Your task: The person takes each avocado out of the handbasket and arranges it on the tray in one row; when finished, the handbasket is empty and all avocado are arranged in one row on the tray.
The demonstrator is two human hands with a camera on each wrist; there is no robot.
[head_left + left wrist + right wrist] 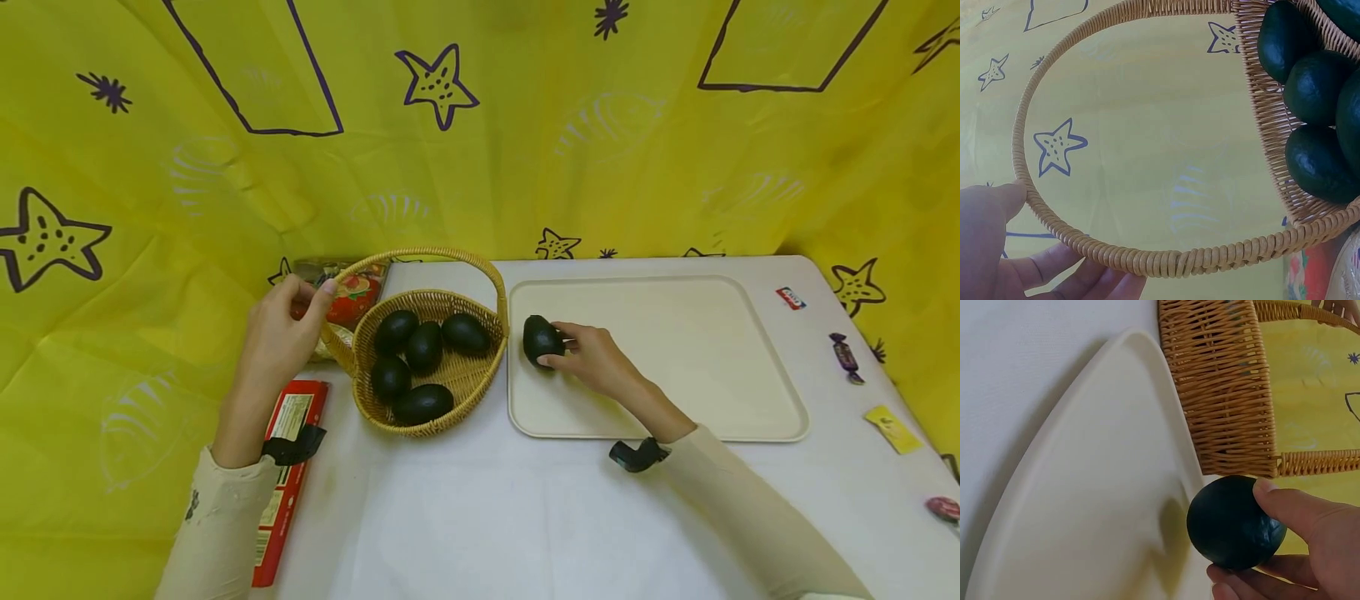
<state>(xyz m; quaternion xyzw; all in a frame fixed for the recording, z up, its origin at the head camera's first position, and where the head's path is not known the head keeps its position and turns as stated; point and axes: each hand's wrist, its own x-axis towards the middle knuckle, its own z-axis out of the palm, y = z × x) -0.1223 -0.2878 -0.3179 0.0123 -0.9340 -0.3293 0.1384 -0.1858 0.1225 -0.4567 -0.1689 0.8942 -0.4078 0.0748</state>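
Observation:
A wicker basket (472,392) with a tall arched handle holds several dark green avocados (424,347). My left hand (281,333) pinches the handle on its left side; in the left wrist view, thumb and fingers lie around the woven handle (1166,264). Over the left end of a cream tray (675,358), my right hand (596,358) grips one avocado (542,340) between thumb and fingers. The right wrist view shows this avocado (1235,522) above the tray's surface, with its shadow below, close to the basket's side.
Behind and left of the basket lie packaged goods (356,300) with red print. A long red box (288,483) sits under my left forearm. Small wrapped sweets, among them a purple one (846,358), and a yellow packet (894,429) line the table's right side.

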